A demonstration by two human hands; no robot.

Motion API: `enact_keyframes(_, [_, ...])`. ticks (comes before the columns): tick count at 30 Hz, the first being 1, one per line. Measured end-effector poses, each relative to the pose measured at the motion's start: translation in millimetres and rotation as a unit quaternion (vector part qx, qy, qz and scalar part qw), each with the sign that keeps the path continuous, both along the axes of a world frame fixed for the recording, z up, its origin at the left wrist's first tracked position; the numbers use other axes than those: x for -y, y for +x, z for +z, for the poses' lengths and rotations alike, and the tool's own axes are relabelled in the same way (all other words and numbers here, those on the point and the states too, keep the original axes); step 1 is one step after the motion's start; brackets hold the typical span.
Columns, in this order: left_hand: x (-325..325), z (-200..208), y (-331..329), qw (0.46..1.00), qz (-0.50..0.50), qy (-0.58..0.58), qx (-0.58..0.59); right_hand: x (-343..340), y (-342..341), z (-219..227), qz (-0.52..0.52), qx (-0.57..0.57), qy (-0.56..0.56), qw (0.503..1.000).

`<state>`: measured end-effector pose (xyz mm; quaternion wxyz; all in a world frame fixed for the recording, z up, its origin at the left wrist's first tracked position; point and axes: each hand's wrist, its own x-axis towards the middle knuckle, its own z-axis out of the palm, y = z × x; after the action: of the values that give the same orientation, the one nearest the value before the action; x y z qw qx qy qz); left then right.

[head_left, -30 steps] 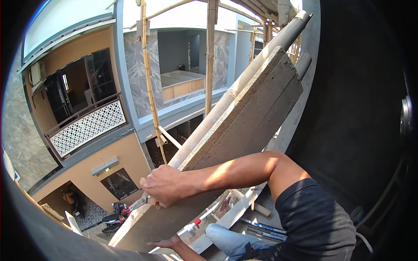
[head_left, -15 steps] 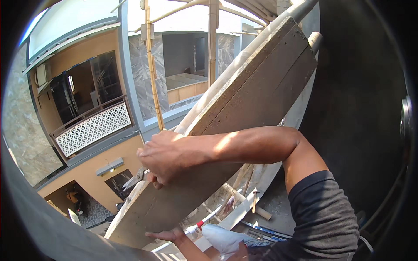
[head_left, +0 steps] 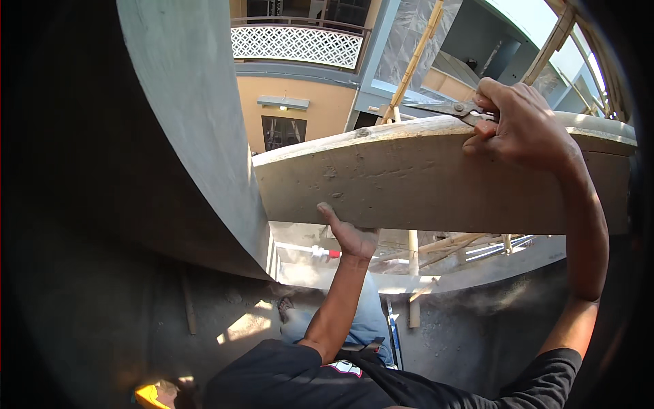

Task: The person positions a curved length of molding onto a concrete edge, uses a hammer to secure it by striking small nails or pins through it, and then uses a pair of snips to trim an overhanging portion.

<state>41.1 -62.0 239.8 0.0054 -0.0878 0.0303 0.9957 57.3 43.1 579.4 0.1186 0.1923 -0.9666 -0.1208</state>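
Observation:
A wide wooden board (head_left: 409, 177), smeared with grey cement, stands on its long edge across the view, its left end by the curved grey concrete wall. My left hand (head_left: 354, 238) supports its lower edge, thumb up on the near face and the other fingers hidden underneath. At the board's top edge, my right hand (head_left: 521, 126) is closed around the handles of metal snips (head_left: 453, 108). Their pointed blades stick out to the left, just above that edge. My right thumb lies close to the board's near face.
The curved concrete wall (head_left: 184, 102) rises at left. Bamboo poles (head_left: 415, 61) stand beyond the board; more lie below. A white pipe with a red band (head_left: 334, 254) shows underneath. Across the gap is a building with a white lattice balcony (head_left: 296, 46). Something yellow (head_left: 150, 397) lies at lower left.
My view has turned, and the board, steeply slanted before, now runs nearly level across it. My left hand now has its thumb up against the board. The snips remain in my right hand.

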Motion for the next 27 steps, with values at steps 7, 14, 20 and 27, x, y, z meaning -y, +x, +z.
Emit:
enact_keyframes(7, [-28.0, -17.0, 8.8, 0.996, -0.010, 0.051, -0.073, -22.4, 5.0, 0.4, -0.086, 0.044, 0.018, 0.995])
enact_keyframes(14, [-79.1, -6.9, 9.0, 0.992, -0.007, 0.072, -0.104, -93.5, 14.2, 2.8, -0.043, 0.079, -0.094, 0.991])
enact_keyframes(20, [-124.5, 19.1, 34.3, 0.986, 0.004, 0.068, -0.153, -163.1, 37.1, 37.7, 0.013, 0.054, -0.033, 0.998])
enact_keyframes(27, [-200.5, 3.6, 51.3, 0.986, 0.003, 0.022, -0.162, -148.9, 95.4, 49.9, -0.004, -0.020, 0.081, 0.996])
